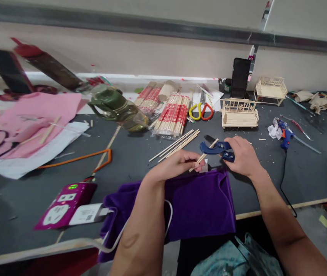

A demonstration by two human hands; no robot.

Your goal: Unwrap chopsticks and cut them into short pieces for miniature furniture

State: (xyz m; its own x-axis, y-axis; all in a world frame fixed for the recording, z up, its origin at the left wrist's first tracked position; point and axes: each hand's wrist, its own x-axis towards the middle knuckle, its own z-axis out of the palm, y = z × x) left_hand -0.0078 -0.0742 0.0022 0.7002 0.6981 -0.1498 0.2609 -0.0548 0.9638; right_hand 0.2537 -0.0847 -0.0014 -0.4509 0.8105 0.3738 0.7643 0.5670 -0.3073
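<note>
My left hand pinches short wooden sticks that slant up to the right. Closed round the handles of a blue cutter is my right hand. The cutter's curved blue jaw lies at the upper end of the sticks; whether it touches them I cannot tell. Just beyond my left hand, several long sticks lie on the dark table. A purple cloth is spread at the table edge below my hands. Behind the cutter stands a small wooden bench model.
Packed chopsticks, red-and-yellow scissors, a green jug and a phone stand or lie farther back. A second bench model and a blue glue gun are right. A magenta power box is left.
</note>
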